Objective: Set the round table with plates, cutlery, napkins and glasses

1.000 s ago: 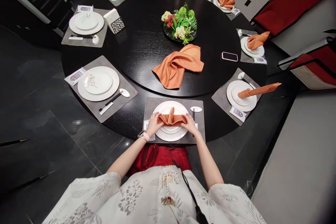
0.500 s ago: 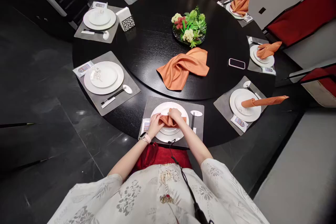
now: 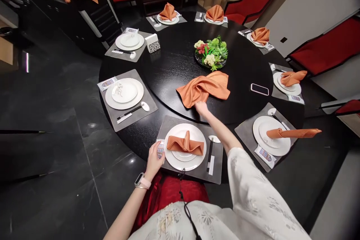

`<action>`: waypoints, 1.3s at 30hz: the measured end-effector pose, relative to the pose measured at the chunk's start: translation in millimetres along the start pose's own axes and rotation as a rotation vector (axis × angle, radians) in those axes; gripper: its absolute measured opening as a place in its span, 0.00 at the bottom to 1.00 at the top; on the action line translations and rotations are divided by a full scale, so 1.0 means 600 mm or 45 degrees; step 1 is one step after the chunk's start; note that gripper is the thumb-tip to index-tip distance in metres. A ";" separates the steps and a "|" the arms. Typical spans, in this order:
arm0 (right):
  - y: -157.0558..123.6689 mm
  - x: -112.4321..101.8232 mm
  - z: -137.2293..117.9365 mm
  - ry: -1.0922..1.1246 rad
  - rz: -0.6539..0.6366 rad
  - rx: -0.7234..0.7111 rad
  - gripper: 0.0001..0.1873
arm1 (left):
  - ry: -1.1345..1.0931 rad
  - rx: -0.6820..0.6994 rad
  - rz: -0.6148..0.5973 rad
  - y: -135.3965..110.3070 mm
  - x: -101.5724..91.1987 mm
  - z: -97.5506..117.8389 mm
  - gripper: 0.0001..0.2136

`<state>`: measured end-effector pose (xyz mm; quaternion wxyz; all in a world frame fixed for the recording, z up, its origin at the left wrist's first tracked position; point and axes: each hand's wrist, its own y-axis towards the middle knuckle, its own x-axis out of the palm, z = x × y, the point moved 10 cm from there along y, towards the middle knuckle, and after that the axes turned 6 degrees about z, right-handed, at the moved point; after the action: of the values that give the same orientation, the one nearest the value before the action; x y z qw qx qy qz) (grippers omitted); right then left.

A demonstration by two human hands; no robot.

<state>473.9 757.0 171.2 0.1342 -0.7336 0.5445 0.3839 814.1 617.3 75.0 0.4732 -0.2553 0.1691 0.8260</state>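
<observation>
My right hand point(image 3: 201, 108) reaches across the black table, its fingertips at the lower edge of a loose orange satin napkin point(image 3: 203, 89) lying on the turntable. My left hand point(image 3: 154, 160) hangs low beside a white dinner plate point(image 3: 195, 162), close to a small printed card point(image 3: 160, 150) at the plate's left. On that plate sits a folded orange napkin point(image 3: 185, 144), peaked in the middle, with neither hand on it. The plate rests on a grey placemat point(image 3: 194, 120), with black chopsticks point(image 3: 209, 154) to its right.
Several other place settings with orange napkins ring the round table. A phone point(image 3: 259, 89) lies near the turntable's right side, and a floral centrepiece point(image 3: 210, 54) stands in the middle. Red chairs surround the table, and a dark trolley point(image 3: 94, 11) stands at the back left.
Both hands have left the folded napkin, which stays on the plate. My right hand has moved forward to the loose napkin, my left has dropped beside the plate, and the view has tilted up.
</observation>
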 end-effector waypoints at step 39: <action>-0.158 0.347 -0.945 0.501 -0.155 -0.777 0.13 | 0.179 0.262 0.886 0.275 -1.081 0.034 0.13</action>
<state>819.6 298.7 382.0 -0.1755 -0.8307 0.3755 0.3718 939.0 95.3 475.2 0.1745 -0.1899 0.3600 0.8966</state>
